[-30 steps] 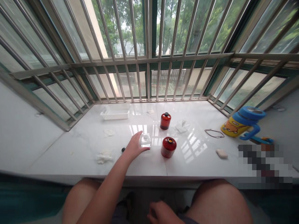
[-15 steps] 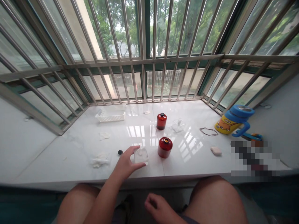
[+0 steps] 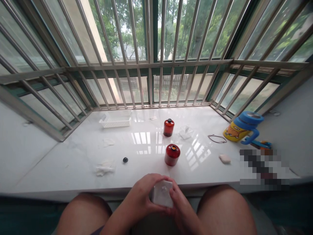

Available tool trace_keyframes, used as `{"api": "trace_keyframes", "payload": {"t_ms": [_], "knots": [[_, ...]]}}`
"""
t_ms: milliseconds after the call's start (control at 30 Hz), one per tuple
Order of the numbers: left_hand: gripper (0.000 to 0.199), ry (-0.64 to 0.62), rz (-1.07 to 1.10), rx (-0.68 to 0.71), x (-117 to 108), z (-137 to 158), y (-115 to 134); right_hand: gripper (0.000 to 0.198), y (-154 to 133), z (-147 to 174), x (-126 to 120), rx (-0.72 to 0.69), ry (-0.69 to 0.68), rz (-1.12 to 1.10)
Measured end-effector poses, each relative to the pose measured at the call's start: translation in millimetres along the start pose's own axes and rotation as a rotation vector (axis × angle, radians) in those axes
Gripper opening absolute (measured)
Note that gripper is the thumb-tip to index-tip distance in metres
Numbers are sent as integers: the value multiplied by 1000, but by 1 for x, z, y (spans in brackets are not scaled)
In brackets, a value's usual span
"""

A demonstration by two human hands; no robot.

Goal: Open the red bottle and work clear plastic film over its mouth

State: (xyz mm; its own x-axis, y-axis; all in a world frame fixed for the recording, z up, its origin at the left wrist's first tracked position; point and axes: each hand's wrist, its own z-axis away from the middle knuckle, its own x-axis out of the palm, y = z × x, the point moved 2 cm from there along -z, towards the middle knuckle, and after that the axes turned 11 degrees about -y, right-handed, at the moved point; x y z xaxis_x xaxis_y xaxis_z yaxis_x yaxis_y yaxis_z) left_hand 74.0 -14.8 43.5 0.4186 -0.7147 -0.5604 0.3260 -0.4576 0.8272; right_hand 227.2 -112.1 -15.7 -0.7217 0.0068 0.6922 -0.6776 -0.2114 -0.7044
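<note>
A small clear plastic box [image 3: 161,193] is held over my lap, just in front of the white marble sill [image 3: 73,156]. My left hand [image 3: 141,195] grips its left side and my right hand [image 3: 180,206] grips its right side and bottom. On the sill just beyond stands an open amber bottle [image 3: 172,155]. A second amber bottle [image 3: 168,127] with a black cap stands farther back. A small black cap [image 3: 125,160] lies to the left of the open bottle.
A white basket [image 3: 115,119] sits at the back left, crumpled white tissues [image 3: 104,168] at the front left. A clear packet [image 3: 185,132], a wire loop [image 3: 217,139], a white lump [image 3: 225,159] and a yellow cup with blue lid [image 3: 241,129] lie to the right. Metal bars enclose the sill.
My left hand took the clear box off the sill and drew it back to my lap. My right hand rose from my lap and joined it on the box.
</note>
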Motion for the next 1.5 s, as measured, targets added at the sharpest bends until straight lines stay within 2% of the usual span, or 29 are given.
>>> {"api": "trace_keyframes", "payload": {"t_ms": [100, 200, 233, 367, 433, 500, 567, 633, 700, 767, 833, 900, 1067, 1300, 1500], "knots": [[92, -49, 49, 15, 2, -8, 0, 62, -1, -1, -6, -35, 36, -17], [109, -66, 106, 54, -2, -18, -3, 64, -3, 3, -13, -76, 71, -65], [108, -40, 122, 73, -5, -24, -4, 65, -4, 4, -16, -90, 96, -79], [60, 205, 109, 73, -13, -59, -12, 61, -20, 13, -27, -184, 240, -150], [52, 322, 50, 40, -12, -80, -14, 57, -31, 17, -30, -252, 293, -196], [65, 363, 7, 32, -9, -102, -15, 56, -42, 18, -34, -307, 342, -230], [87, 343, 13, 45, -3, -123, -16, 55, -51, 19, -39, -351, 396, -232], [100, 311, 68, 61, 4, -140, -18, 54, -58, 20, -45, -402, 444, -208], [99, 278, 142, 78, 11, -151, -22, 52, -64, 19, -51, -454, 472, -176], [88, 266, 207, 86, 16, -156, -28, 48, -69, 17, -56, -489, 489, -155], [79, 282, 241, 84, 19, -153, -34, 45, -72, 13, -60, -514, 504, -151], [79, 321, 245, 75, 19, -142, -40, 46, -74, 7, -63, -532, 506, -147], [75, 390, 226, 2, 9, -95, -52, 53, -76, -20, -60, -553, 468, -92], [76, 509, 103, -136, -14, -35, -62, 48, -64, -68, -31, -525, 369, -39], [76, 543, -38, -137, -32, -26, -62, 48, -53, -96, -8, -502, 307, -22]]}}
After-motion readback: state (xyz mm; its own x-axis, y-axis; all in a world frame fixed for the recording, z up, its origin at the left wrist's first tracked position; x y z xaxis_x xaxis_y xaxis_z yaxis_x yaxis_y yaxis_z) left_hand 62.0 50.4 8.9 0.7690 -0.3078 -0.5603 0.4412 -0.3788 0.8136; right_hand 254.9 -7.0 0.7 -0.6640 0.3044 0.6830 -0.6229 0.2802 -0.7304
